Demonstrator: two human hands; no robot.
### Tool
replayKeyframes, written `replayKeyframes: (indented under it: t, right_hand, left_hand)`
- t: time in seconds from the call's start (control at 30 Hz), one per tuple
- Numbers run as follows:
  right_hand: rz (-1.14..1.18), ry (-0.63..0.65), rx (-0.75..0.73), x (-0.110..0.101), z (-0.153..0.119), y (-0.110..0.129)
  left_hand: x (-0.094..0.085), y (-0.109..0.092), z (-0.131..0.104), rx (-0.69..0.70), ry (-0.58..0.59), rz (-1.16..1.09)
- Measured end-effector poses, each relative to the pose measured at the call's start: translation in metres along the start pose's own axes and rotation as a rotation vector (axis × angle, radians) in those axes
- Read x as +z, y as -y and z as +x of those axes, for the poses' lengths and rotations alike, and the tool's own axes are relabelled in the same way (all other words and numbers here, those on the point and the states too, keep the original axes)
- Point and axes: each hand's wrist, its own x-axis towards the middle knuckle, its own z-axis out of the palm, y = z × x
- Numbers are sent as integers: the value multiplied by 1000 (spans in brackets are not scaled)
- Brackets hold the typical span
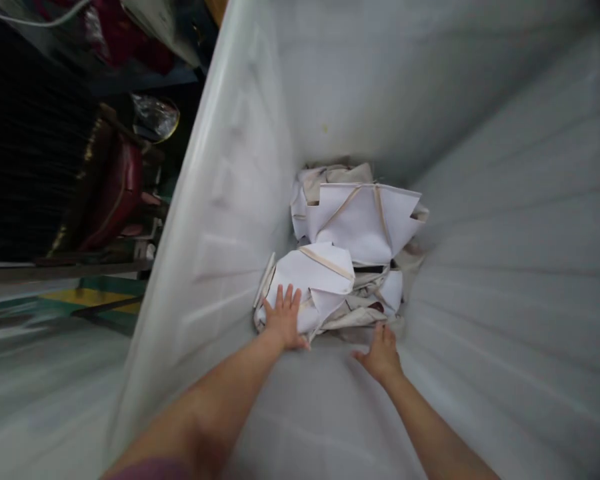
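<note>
Where bin [240,167] narrows — hands [330,337] on folded cloth [330,267]

Both hands are reaching deep into a white bin [240,200]: the left hand [284,322] is pressing flat on the folded white pieces [353,250], the right hand [381,355] touching their near edge.

folded pieces [350,253] in bin [480,200], hands [285,320] before
</note>
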Motion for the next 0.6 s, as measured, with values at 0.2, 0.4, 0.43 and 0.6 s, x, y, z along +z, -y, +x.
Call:
replayKeyframes:
  t: [0.2, 0.4, 0.43, 0.6]
  right_hand:
    - [-159, -35, -134, -4, 81, 21]
    - [-15, 63, -258, -15, 143, 39]
    - [29, 22, -246, -21, 152, 38]
    - [351, -277, -91, -75, 204, 29]
  left_hand:
    - [46, -2, -13, 31, -90, 34]
    - [12, 33, 39, -112, -135, -326]
    - [4, 38, 46, -141, -160, -350]
    - [-27, 58, 52, -350, -349, -564]
